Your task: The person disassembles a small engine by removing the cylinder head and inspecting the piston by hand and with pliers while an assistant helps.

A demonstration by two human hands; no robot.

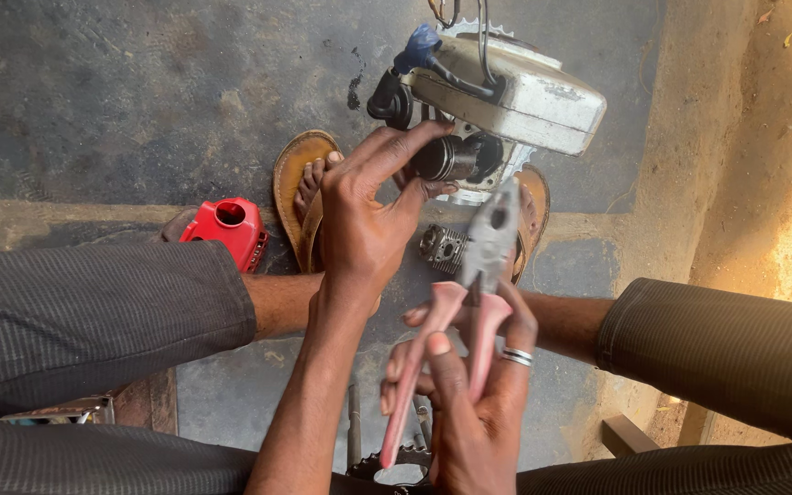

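My left hand (364, 215) reaches forward, fingers pinching a dark cylindrical part (446, 158) on a small engine. The engine has a dirty white fuel tank (524, 96) with black hoses and a blue fitting (417, 44). My right hand (474, 394) grips pink-handled pliers (469, 284), jaws pointing up toward the engine. A ring sits on one finger of that hand. A finned metal cylinder (442, 246) lies under the pliers' jaws.
A red plastic cover (228, 229) lies on the concrete floor at left. My sandalled feet (304, 197) rest under the engine. A toothed sprocket (396, 463) and metal rods lie near the bottom edge. A sandy wall (763, 147) rises at right.
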